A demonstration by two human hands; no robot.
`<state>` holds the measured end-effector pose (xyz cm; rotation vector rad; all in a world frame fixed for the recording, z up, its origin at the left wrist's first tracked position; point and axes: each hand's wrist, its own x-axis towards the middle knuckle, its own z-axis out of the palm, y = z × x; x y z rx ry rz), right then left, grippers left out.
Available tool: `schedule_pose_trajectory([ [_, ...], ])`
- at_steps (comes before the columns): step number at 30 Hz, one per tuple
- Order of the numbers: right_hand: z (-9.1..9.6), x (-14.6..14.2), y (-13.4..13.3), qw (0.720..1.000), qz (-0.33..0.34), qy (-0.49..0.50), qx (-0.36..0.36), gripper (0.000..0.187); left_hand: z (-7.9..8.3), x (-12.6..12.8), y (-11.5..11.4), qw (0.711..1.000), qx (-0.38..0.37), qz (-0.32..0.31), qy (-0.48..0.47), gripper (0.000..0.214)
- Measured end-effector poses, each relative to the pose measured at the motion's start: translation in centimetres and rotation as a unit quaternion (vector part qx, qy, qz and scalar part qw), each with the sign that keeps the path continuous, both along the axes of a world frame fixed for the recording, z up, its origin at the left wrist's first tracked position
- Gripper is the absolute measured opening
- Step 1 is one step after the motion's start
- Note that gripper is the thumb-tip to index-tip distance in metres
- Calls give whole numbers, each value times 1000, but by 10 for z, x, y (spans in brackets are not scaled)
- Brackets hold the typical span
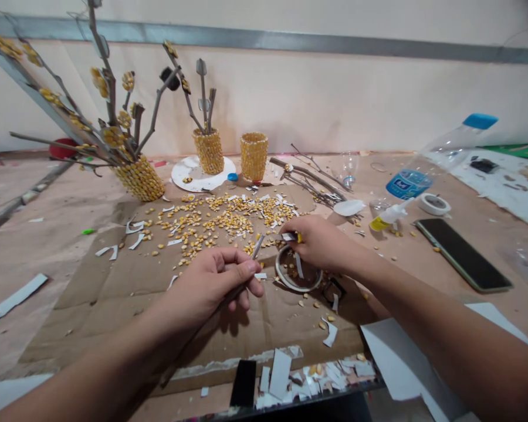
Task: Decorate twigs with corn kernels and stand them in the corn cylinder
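Observation:
My left hand [229, 275] is closed round a thin twig [257, 246], whose tip points up past the thumb. The rest of it runs back beneath the hand and forearm. Just right of that tip, my right hand [312, 237] pinches a small flat pale piece [287, 237] with a yellow and dark bit by the fingers; its kind is unclear. Under the right hand lies a white ring [281, 275] with a white strip in it. Loose corn kernels [229, 223] and paper scraps spread over the cardboard [127, 316] beyond both hands.
Behind stand a corn-covered pot with branches [138, 179], a smaller one [209, 152], and another corn-covered pot [254, 155]. Cut branches [312, 176] lie right of them. A glue bottle [387, 217], plastic bottle [409, 181], tape roll [435, 204] and phone [464, 255] are at right.

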<state>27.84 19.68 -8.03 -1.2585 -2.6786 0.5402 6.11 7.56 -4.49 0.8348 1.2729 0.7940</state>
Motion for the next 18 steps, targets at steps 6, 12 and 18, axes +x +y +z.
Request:
schedule_pose_trajectory([
  [6,3,-7,0,1000,-20,-13,-8,13,-1,2,1,1000,-3,3,-2,37],
  [12,7,-14,1,998,-38,-53,-15,16,-5,3,-4,1000,-22,-10,-14,39],
  [18,9,-14,3,995,-12,-90,-32,12,-10,6,-8,999,-32,-9,-43,40],
])
